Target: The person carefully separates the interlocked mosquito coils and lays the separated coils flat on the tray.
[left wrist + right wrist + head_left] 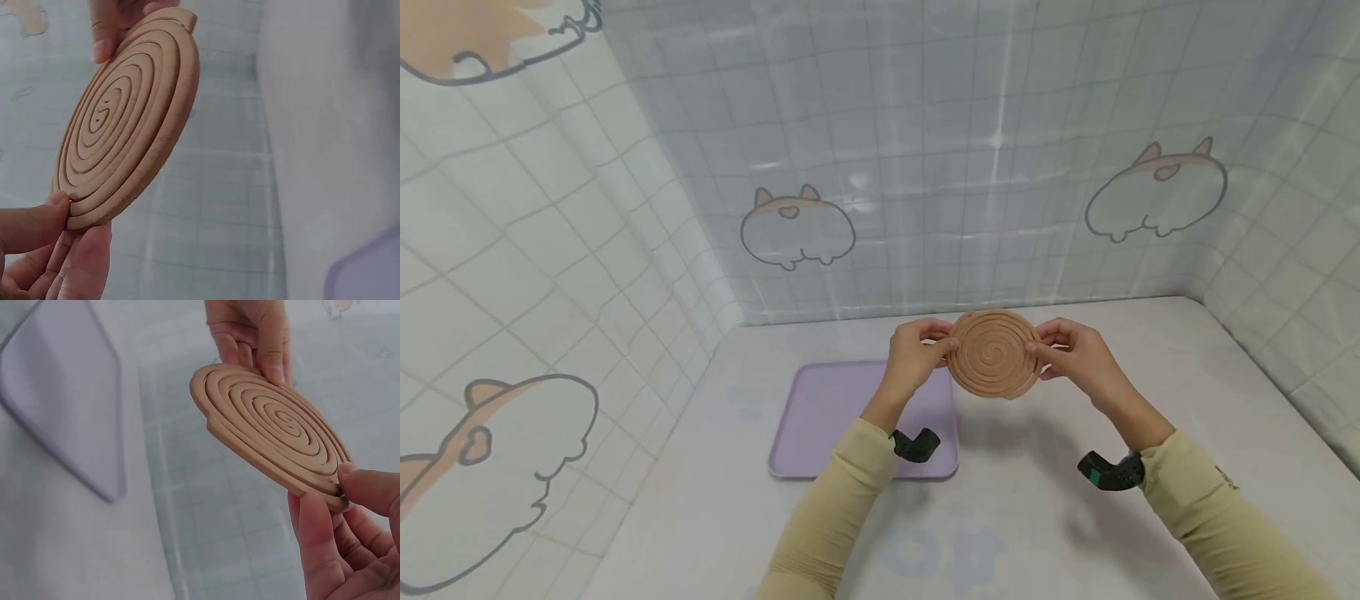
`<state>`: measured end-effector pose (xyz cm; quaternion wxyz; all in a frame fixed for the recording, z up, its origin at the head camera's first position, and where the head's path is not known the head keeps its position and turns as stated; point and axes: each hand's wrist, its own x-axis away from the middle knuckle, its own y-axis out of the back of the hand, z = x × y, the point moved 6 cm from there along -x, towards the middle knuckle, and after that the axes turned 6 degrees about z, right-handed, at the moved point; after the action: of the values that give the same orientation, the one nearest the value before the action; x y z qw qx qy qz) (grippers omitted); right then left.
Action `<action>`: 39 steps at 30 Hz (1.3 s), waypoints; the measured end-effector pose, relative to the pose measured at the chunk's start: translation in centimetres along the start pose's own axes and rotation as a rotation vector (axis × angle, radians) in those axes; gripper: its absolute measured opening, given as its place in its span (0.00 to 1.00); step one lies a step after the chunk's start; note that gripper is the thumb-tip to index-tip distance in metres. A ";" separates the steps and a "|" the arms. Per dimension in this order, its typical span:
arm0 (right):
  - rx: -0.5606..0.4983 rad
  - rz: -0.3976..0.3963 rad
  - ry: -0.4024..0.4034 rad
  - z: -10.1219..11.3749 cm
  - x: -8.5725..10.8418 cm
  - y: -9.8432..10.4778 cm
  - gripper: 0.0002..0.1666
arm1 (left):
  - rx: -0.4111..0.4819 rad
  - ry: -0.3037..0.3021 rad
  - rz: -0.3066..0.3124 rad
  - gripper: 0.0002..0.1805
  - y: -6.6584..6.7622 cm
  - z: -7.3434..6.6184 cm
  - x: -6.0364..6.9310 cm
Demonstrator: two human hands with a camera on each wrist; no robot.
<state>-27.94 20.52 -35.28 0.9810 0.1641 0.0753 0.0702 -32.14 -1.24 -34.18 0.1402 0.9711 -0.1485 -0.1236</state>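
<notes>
A flat, round, light-brown spiral disc (993, 353) is held up above the table, its face toward the head camera. My left hand (917, 354) pinches its left edge, thumb in front and fingers behind. On the opposite edge my right hand (1078, 354) pinches it the same way. The left wrist view shows the disc (128, 119) tilted, with the left hand (56, 256) at its lower end. In the right wrist view the disc (275, 428) slants down to the right hand (350, 537); narrow gaps run between its coils.
A purple rectangular tray (835, 417) lies on the white table (700, 500), left of the disc and partly behind my left forearm. Tile-patterned sheets (925, 167) with animal drawings stand at the back and both sides. Black devices (916, 446) are strapped to both wrists.
</notes>
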 end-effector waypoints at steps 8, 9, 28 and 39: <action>-0.136 0.001 -0.008 0.8 0.3 -0.8 0.19 | 0.078 -0.015 -0.038 0.09 1.5 -2.4 1.6; -0.151 -0.006 -0.012 1.0 0.4 -0.9 0.19 | 0.090 -0.004 -0.038 0.09 1.6 -2.8 1.9; -0.034 -0.150 0.116 4.2 1.6 -1.8 0.17 | 0.128 -0.043 -0.130 0.10 3.1 -5.0 4.0; 0.081 -0.237 0.187 5.1 1.9 -2.0 0.14 | 0.104 -0.099 -0.189 0.08 3.6 -5.7 4.4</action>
<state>-25.01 17.41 -31.42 0.9638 0.1862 0.1879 -0.0341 -27.36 -4.63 -28.67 0.0700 0.9794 -0.0694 -0.1764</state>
